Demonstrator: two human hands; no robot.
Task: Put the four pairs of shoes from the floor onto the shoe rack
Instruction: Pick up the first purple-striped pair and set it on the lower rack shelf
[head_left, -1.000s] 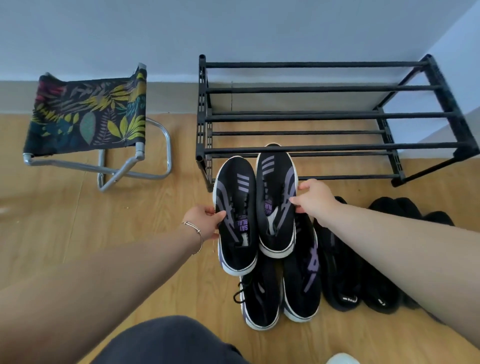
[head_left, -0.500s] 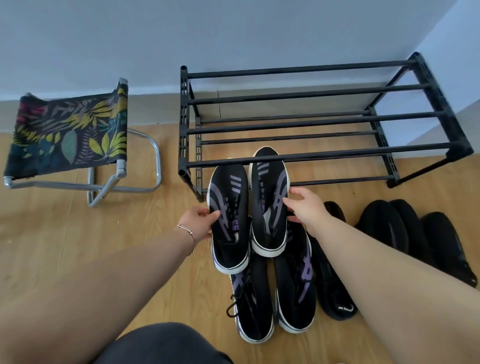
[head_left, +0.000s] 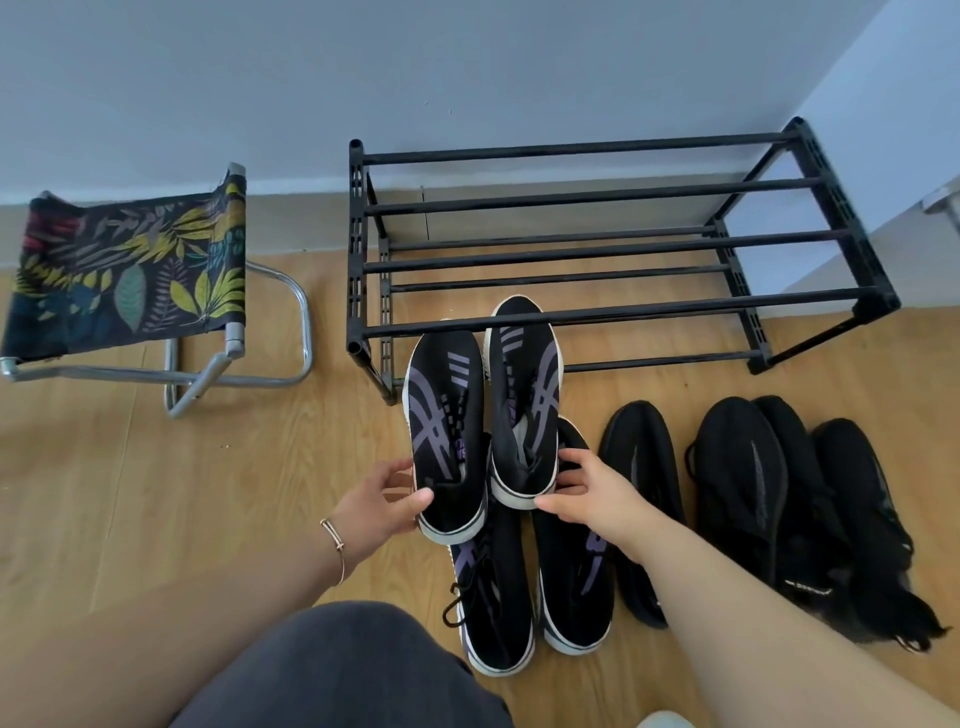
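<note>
- The fingers (head_left: 415, 496) of the left hand (head_left: 382, 501) pinch the heel end of one black-and-purple shoe (head_left: 449, 436), thumb on top; the fingers (head_left: 574, 460) of the right hand (head_left: 597, 496) curl around the heel of its partner (head_left: 524, 395).
- Both held shoes point toes-first at the shoe rack (head_left: 613, 312). The right one's toe is already under the front bar of the upper tier; the left one's toe sits just at the rack's front edge. Whether either sole rests on the lower bars I cannot tell.
- The rack's bars otherwise carry no shoes, so nothing is finished yet; this first pair looks about half-way in.
- Still on the floor: a second black-and-purple pair (head_left: 530, 582), lying directly below the held shoes and partly under them.
- Also on the floor to the right: a single black shoe (head_left: 641, 493) and a cluster of black shoes (head_left: 800, 504) beside it, apparently two more pairs.
- My judgement: one pair is being placed, three remain untouched.
- A folding stool (head_left: 130, 270) stands left of the rack, not involved.
</note>
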